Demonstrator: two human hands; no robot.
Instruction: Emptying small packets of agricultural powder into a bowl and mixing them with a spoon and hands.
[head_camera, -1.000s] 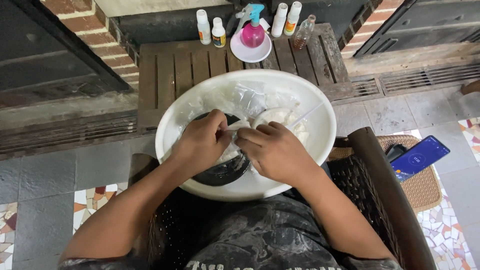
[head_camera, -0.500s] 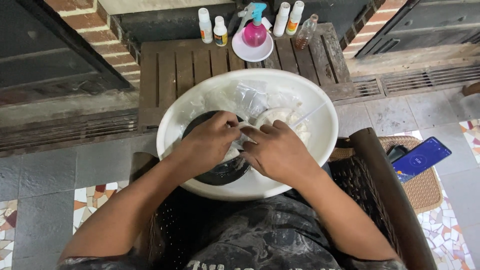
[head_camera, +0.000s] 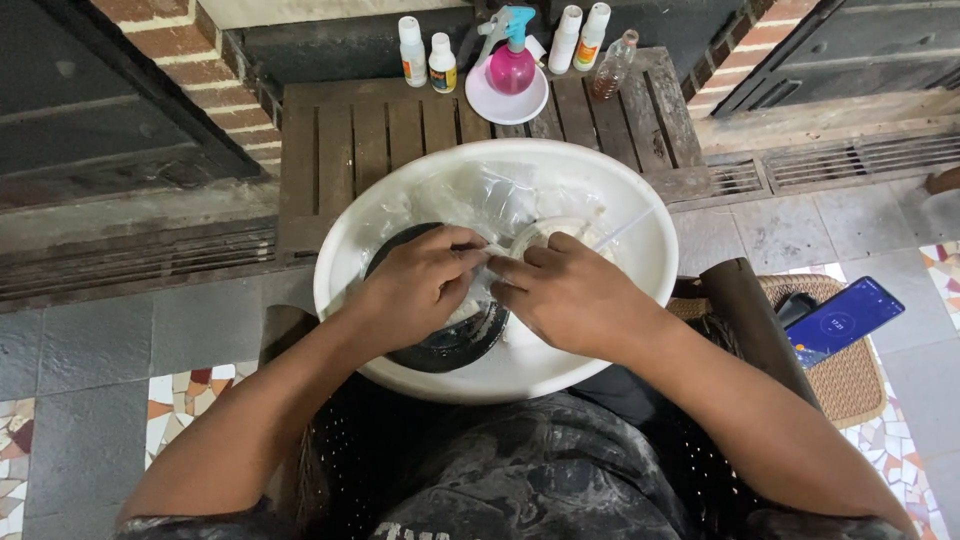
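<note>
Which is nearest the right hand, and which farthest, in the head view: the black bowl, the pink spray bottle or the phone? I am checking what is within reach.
From the right hand:
1. Black bowl, just to its left inside the white basin.
2. Phone, off to the right on the woven mat.
3. Pink spray bottle, up on the wooden bench.

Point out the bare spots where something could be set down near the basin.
The wooden slatted table is bare left of the white bottles, between them and the white basin. Its back edge is crowded: bottles, a pink spray bottle on a saucer. The basin is full: both hands, left hand and right hand, black bowl, plastic bags.
</note>
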